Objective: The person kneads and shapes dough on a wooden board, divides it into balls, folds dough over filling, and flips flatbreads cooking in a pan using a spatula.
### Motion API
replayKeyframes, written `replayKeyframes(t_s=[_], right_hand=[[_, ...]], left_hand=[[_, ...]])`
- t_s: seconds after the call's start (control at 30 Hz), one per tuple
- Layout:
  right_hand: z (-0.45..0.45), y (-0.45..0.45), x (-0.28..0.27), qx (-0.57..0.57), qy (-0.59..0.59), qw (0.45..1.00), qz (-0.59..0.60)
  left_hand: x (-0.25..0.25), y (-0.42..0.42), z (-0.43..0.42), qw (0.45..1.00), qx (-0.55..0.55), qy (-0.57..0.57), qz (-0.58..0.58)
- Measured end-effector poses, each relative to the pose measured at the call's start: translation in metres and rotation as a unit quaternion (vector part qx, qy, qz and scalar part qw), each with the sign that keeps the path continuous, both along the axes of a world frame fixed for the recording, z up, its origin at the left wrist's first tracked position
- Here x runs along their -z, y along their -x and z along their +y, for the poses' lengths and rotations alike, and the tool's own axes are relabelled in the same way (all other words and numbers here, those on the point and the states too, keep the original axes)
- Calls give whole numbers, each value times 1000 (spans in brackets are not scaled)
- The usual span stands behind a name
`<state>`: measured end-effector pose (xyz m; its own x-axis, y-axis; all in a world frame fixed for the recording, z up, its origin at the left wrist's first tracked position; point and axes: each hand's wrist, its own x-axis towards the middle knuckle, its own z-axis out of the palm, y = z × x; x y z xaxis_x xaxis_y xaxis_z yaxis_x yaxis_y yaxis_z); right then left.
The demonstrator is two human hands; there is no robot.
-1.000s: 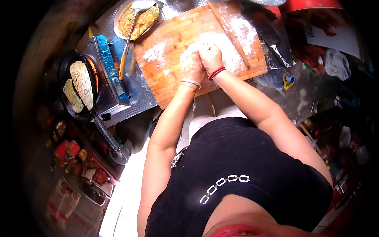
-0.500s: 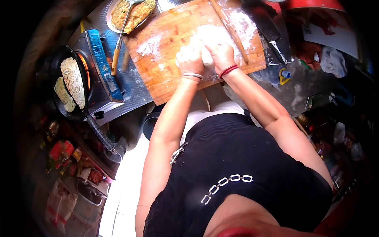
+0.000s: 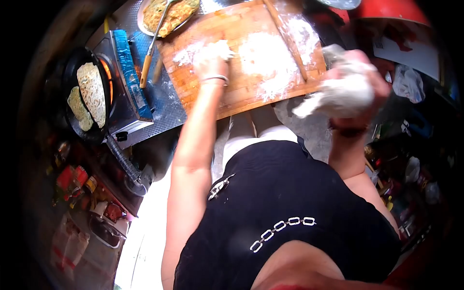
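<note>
My left hand [image 3: 211,65] is over the floured left half of the wooden board [image 3: 193,104], its fingers blurred among white flour [image 3: 182,57]. Whether those fingers are spread or closed cannot be made out. Off the board's right edge, my right hand [image 3: 376,83] grips a soft, pale piece of dough [image 3: 340,96] that hangs and stretches to the left, smeared by motion. A thick patch of flour [image 3: 268,55] covers the middle of the board. The rolling pin [image 3: 286,41] lies along the board's right side, with more flour beyond it.
Two flatbreads, one larger [image 3: 92,92], lie in a black pan [image 3: 72,128] over a lit burner at the left. A plate of cooked pancakes [image 3: 181,17] holds a wooden-handled spatula [image 3: 146,71]. A red basin [image 3: 391,10] and plastic bag [image 3: 408,84] are at the right.
My hands were together on the dough over the board; now they are apart. My right hand has carried the dough right, past the board's edge, and my left hand has shifted left into the flour.
</note>
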<state>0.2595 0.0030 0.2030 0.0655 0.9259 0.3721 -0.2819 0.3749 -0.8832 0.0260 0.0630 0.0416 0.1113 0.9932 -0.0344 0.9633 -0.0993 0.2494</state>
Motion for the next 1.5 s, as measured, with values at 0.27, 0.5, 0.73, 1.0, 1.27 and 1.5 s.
replayKeyframes(t_s=[0.27, 0.5, 0.73, 1.0, 1.27, 1.5], right_hand=[[32, -1, -2, -40, 318, 888, 331], [27, 59, 28, -156, 265, 923, 230], [43, 51, 68, 13, 16, 951, -309], [-2, 74, 11, -121, -91, 914, -375], [11, 48, 57, -37, -46, 955, -292], [41, 67, 34, 68, -139, 930, -333]], left_hand=[[-122, 32, 16, 966, 68, 174, 179], [-122, -28, -11, 615, -99, 235, -746], [-130, -69, -38, 315, -204, 202, -905], [-69, -58, -46, 361, -86, 287, -883], [-118, -48, -50, 297, -128, 269, -907], [-107, -75, -85, 440, -68, 226, -866]])
